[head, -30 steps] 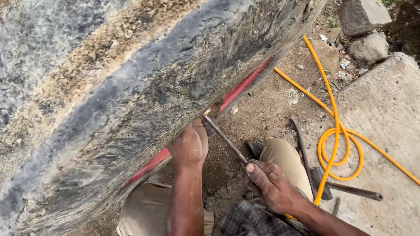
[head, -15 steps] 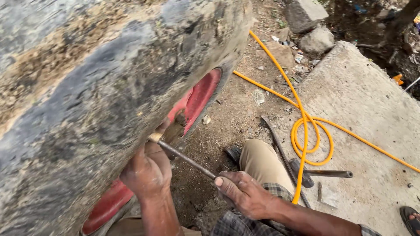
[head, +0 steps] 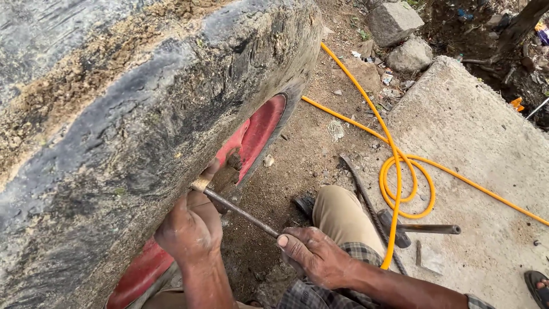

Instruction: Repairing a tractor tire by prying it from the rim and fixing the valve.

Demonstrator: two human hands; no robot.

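— What had been changed since the half second before?

— The view had been drawn back and tipped to the left, so that more of the red rim was shown under the muddy tyre, and more of the concrete slab was brought in. The left hand had been kept against the tyre's edge, and the thin metal rod had been left at much the same slant.

— How were the hands set?

— They were held a little apart. The left hand was closed around the rod's upper part, right where its brass-coloured tip was pressed in at the tyre's edge beside the rim. The right hand was clamped on the rod's lower end, thumb laid along it, above the bent knee.

— What could have gone wrong from there?

— The tip could have been slipped off the caked rubber if the rod was pushed at too flat an angle; the left knuckles, being pressed against the tyre, would probably have been scraped or pinched against the rim. The rod looked thin, so it might have been bent if too much force was put on it from the lower end.

— Anything on the ground?

— The orange hose was looped just beside the knee, and a hammer and a dark bar were lying near it. A foot could have been caught in the loop, or the hose could have been dragged across the tools.
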